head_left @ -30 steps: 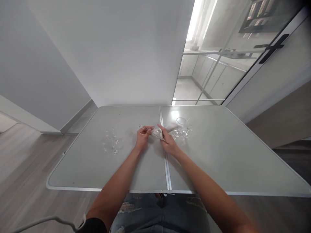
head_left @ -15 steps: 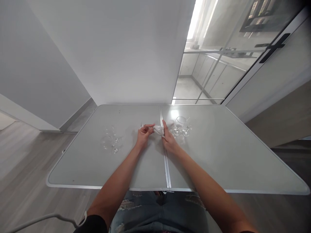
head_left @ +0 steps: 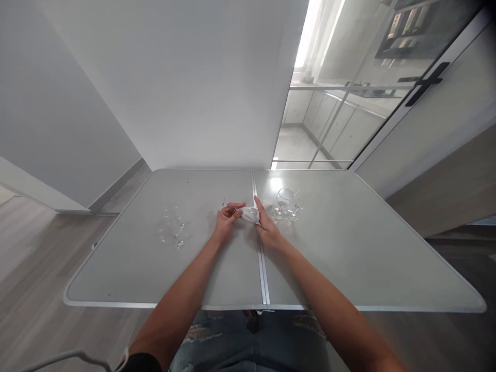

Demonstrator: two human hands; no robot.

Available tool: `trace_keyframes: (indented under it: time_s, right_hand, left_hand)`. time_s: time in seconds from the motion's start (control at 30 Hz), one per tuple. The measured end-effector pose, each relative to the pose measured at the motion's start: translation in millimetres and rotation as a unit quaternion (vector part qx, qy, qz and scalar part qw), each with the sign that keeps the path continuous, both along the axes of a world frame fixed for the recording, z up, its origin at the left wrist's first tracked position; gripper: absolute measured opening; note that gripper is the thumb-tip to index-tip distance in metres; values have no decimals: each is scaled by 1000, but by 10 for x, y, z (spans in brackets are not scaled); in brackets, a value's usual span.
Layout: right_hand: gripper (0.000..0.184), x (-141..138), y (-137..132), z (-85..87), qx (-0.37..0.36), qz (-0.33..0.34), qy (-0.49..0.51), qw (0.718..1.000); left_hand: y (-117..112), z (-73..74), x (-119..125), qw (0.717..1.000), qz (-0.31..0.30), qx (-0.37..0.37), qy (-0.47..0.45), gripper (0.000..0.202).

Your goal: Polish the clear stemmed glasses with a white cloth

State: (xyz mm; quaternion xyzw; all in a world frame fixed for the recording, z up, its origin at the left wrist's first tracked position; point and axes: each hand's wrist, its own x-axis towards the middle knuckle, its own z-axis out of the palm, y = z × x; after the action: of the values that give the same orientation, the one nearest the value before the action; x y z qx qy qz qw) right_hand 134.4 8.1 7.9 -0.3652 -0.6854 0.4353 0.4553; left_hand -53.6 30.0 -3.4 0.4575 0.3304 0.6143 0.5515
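Both my hands hold one clear stemmed glass [head_left: 249, 212] on its side above the middle seam of the grey folding table [head_left: 349, 258]. My left hand [head_left: 225, 223] pinches the stem end, fingers closed. My right hand [head_left: 267, 227] wraps round the bowl, where something white and crumpled shows; I cannot make out what it is. Two clear stemmed glasses [head_left: 287, 203] stand upright just right of my right hand. Several more clear glasses [head_left: 172, 230] stand in a group to the left of my left hand.
A white wall rises behind the table's far edge. Glass doors with a black handle [head_left: 424, 85] stand at the back right. Wood-look floor lies to the left. A thin white cable [head_left: 65, 357] crosses the bottom left corner.
Both hands stay on the glass at the seam, turning it slightly. The camera has shifted a little, so the table sits slightly further left.
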Motion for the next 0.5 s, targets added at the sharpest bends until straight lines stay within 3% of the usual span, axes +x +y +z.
trace_keyframes:
  time_s: [0.1, 0.27, 0.4, 0.5]
  right_hand:
    - [91, -4, 16, 41, -35, 9, 13, 999]
    - [87, 21, 3, 74, -145, 39, 140, 979]
    - [90, -9, -33, -12, -94, 6, 122, 988]
    - [90, -36, -47, -76, 1, -25, -3, 1000]
  left_hand:
    - [3, 14, -15, 1000, 14, 5, 13, 35]
    - [36, 35, -35, 1000, 16, -20, -2, 41]
    - [34, 33, -33, 998, 28, -37, -39, 41]
    - [9, 40, -18, 998, 20, -37, -52, 40]
